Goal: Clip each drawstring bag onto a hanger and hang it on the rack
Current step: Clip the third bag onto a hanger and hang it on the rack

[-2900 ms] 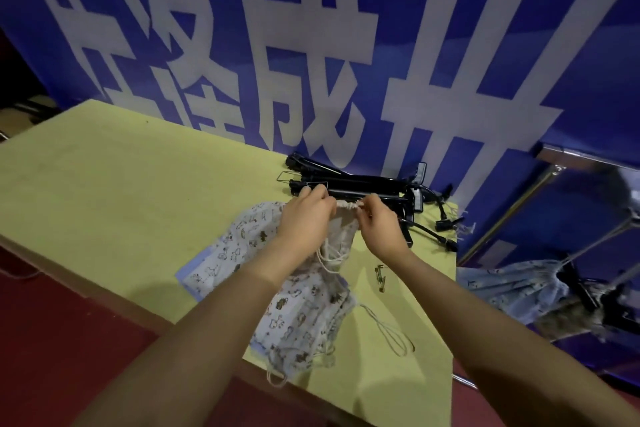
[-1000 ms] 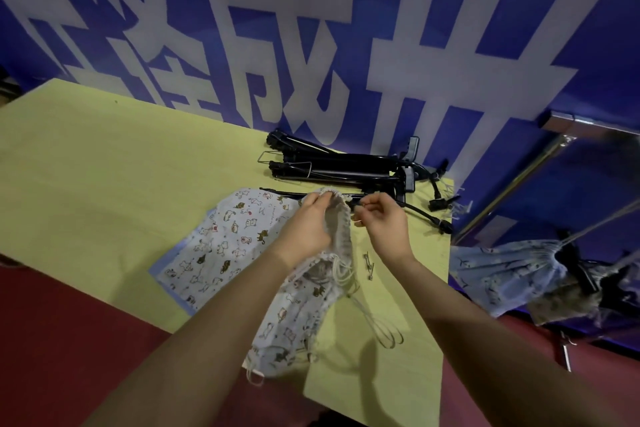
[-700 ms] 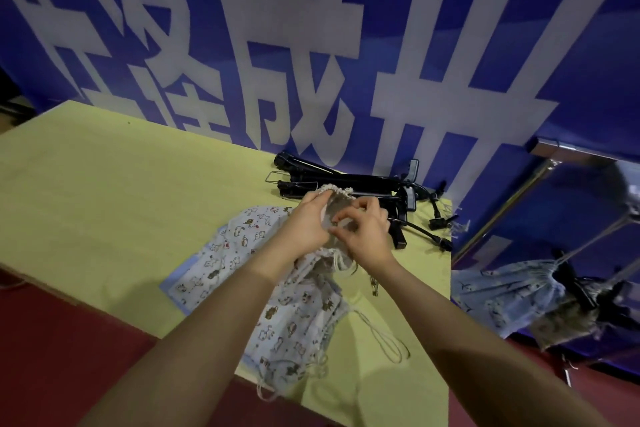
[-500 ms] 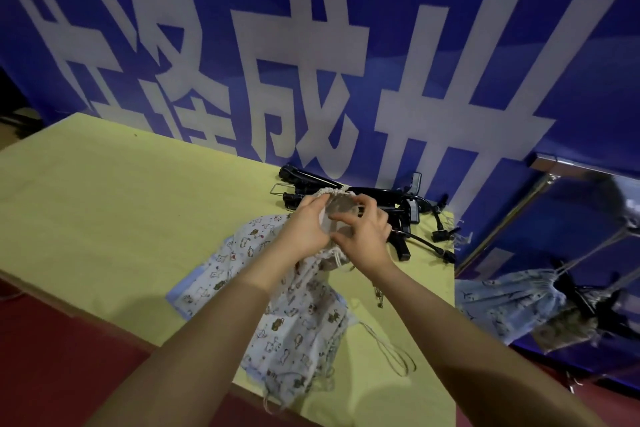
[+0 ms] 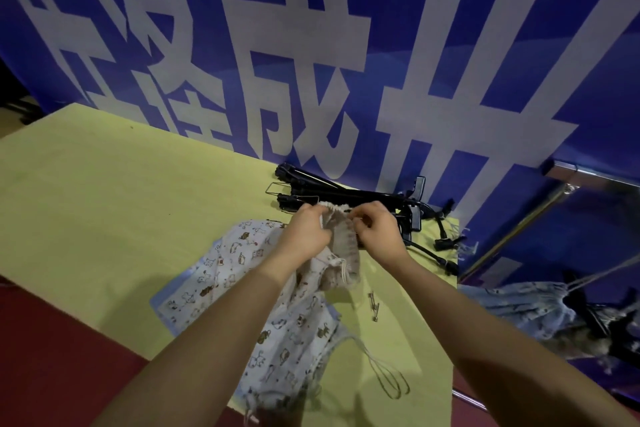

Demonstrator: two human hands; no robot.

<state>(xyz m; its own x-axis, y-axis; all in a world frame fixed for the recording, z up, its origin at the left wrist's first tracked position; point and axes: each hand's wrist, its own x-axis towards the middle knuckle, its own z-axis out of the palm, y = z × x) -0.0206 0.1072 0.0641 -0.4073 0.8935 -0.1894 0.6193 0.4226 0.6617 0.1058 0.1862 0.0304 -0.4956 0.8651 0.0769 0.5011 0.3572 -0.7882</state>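
Observation:
A printed white drawstring bag (image 5: 341, 243) is held up by its gathered mouth, over the yellow table (image 5: 104, 201). My left hand (image 5: 306, 234) pinches the mouth's left side and my right hand (image 5: 379, 232) pinches its right side, just in front of a pile of black clip hangers (image 5: 346, 196). More printed bags (image 5: 235, 274) lie flat under my forearms, with a loose cord (image 5: 388, 376) trailing toward the front edge. At the right, a metal rack bar (image 5: 512, 229) slants down, and bags on hangers (image 5: 533, 308) hang there.
A blue banner with large white characters (image 5: 311, 62) stands right behind the table. Small metal clips (image 5: 374, 305) lie on the table by my right forearm. The floor in front is dark red (image 5: 52, 357).
My hands have come together on the bag's mouth and bunched it up near the hangers. The camera view shifted slightly; the flat bags stayed in place.

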